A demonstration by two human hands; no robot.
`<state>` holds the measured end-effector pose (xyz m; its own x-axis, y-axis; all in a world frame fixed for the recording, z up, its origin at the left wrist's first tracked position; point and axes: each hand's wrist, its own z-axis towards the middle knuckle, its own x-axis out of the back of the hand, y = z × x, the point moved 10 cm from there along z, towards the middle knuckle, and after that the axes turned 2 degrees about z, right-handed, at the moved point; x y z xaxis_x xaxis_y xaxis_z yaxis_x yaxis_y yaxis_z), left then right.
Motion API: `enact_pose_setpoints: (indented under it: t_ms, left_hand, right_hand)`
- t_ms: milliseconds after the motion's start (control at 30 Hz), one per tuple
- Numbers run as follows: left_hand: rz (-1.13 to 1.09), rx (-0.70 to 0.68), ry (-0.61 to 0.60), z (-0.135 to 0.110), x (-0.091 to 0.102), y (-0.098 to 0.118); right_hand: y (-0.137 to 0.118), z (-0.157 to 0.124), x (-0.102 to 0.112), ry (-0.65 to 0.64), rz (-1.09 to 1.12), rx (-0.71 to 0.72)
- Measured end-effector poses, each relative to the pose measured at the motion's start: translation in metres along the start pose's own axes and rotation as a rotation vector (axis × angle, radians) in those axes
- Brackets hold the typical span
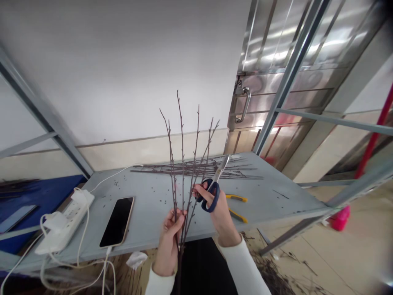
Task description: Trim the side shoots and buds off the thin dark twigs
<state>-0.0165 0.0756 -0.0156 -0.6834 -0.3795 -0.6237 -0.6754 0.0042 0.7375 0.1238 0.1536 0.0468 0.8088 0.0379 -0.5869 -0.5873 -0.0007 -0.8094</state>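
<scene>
Several thin brown twigs (183,164) stand upright in a fan, gripped near their lower part by my left hand (171,229). In my right hand (215,207) are scissors (214,186) with dark blue handles, their blades pointing up and to the right. The thumb and fingers of that hand are at the handle loops and close to the twigs; whether they touch a twig is hard to tell. Behind both hands, a pile of loose twigs (153,169) lies across the grey table (141,221). Yellow-handled pliers (238,198) lie beside my right wrist, partly hidden by it.
A phone (117,221) on a charging cable and a white power strip (67,221) with plugs occupy the table's left side. Metal frame posts (276,94) rise at its corners. Cut twig scraps (273,272) litter the floor at right. A metal door (270,73) stands behind.
</scene>
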Motion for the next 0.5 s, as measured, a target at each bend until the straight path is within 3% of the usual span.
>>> enact_pose_setpoints:
  t_ms: [167, 500]
  left_hand:
    - [0.095, -0.080, -0.024, 0.007, -0.006, 0.006]
    - [0.165, -0.157, -0.052, 0.008, -0.009, 0.018]
  right_hand:
    - [-0.004, 0.006, -0.008, -0.044, -0.053, 0.012]
    - [0.013, 0.004, -0.017, -0.117, -0.098, -0.042]
